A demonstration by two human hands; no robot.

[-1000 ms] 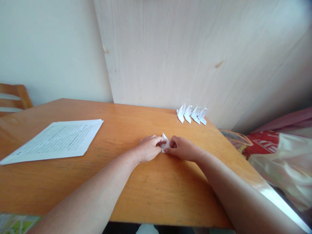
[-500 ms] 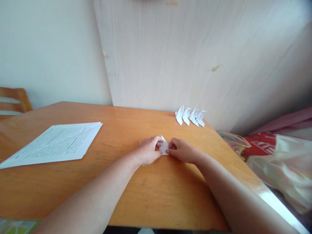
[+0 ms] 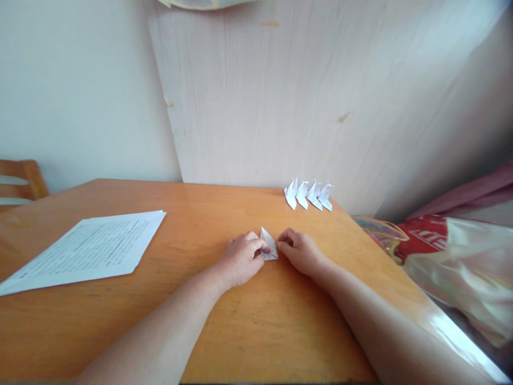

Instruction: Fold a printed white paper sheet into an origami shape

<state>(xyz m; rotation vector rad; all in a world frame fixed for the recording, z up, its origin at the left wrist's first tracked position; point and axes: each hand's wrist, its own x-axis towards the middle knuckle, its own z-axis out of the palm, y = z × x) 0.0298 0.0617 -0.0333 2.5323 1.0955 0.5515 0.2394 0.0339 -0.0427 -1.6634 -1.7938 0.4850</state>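
Note:
A small piece of folded white paper [image 3: 270,247] with printed marks stands in a pointed triangular shape on the wooden table [image 3: 256,326]. My left hand [image 3: 245,258] is closed on its left side, with the fingertips over the lower left part. At its right edge is my right hand [image 3: 300,250], fingers curled and pressed together. Whether those fingertips touch the paper or pinch anything I cannot tell. Farther back, near the table's right corner, several folded paper cranes [image 3: 292,194] stand in a row.
A stack of printed white sheets [image 3: 88,248] lies on the left of the table. Behind is a pale wood-grain panel [image 3: 248,107]. A wooden chair [image 3: 34,179] stands at the far left. Red and cream bags [image 3: 452,267] sit beyond the right edge.
My right fingers have drawn back from the folded paper's face to its right edge. My left hand still holds it. The camera view has tilted slightly upward.

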